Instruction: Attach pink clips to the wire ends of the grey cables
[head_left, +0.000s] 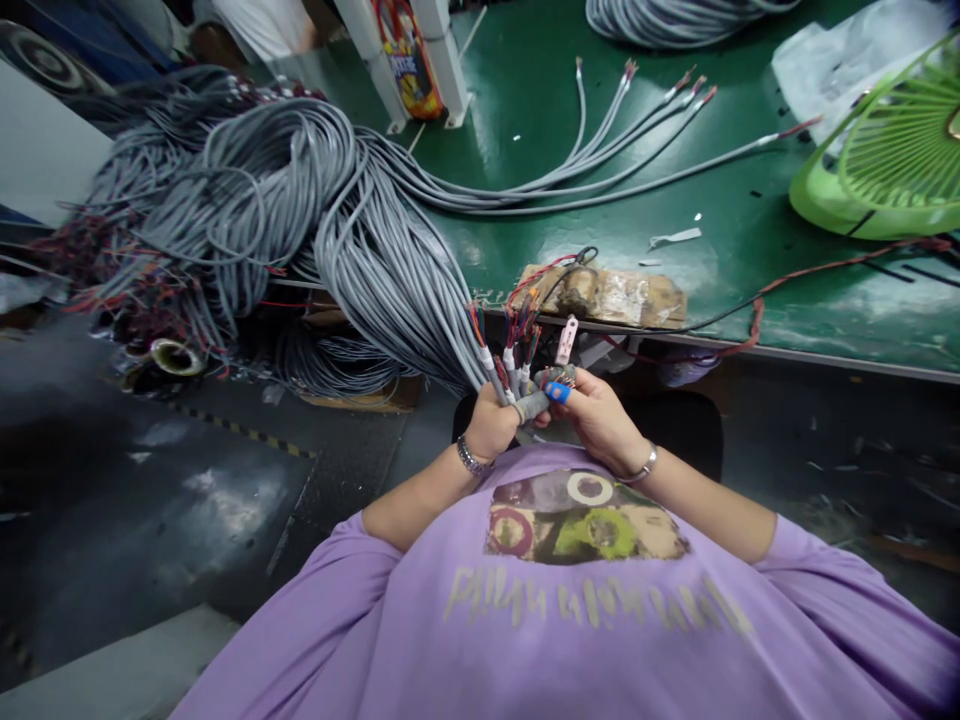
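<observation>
My left hand (491, 425) is closed around several grey cable ends (504, 368) whose coloured inner wires stick up above my fist. These cables run back into a big grey cable bundle (300, 230) draped off the bench edge. My right hand (596, 415) is pinched close beside the left, fingertips wrapped in grey and blue tape, gripping the cable tips at a small part I cannot make out. Both hands hover just below the green bench (570, 210) edge, in front of my purple shirt.
Several stripped grey cables (637, 120) fan across the bench. A brown taped block (607, 295) with red and black leads sits at the bench edge. A green plastic fan (892, 160) stands at right, a white plastic bag (847, 50) behind it. Dark floor lies left.
</observation>
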